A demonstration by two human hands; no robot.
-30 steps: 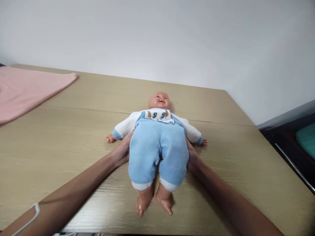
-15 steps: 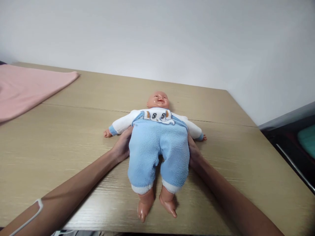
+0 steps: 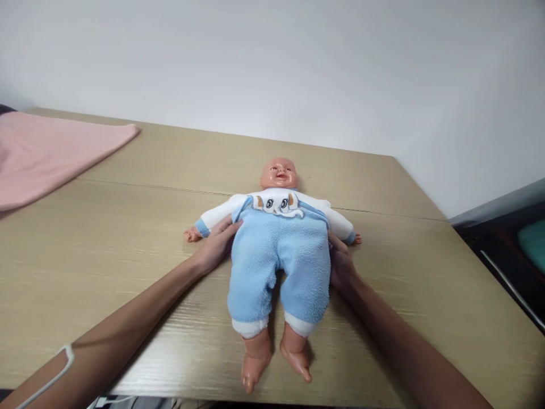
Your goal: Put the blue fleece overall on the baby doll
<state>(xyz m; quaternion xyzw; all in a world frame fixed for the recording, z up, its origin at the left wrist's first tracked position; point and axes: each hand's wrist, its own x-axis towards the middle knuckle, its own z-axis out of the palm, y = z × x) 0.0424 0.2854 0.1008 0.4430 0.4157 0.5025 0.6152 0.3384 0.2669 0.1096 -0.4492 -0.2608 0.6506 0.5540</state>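
Note:
A baby doll (image 3: pixel 279 244) lies on its back on the wooden table, head away from me and bare feet towards me. It wears a light blue fleece romper with white sleeves and an animal face on the chest. My left hand (image 3: pixel 219 241) grips the doll's left-hand side in view, at the waist below the arm. On the opposite side, my right hand (image 3: pixel 339 255) holds the waist too. Fingertips of both hands are partly hidden behind the doll's body.
A pink cloth (image 3: pixel 55 153) is spread at the table's far left. The table (image 3: pixel 128 244) has a seam across it and meets a pale wall (image 3: pixel 272 68). A dark object with a green part (image 3: pixel 532 244) stands beyond the right edge. Cables (image 3: pixel 110 402) show below the front edge.
The doll sits slightly farther right in view. More of my left hand's fingers and my right hand now shows along its sides.

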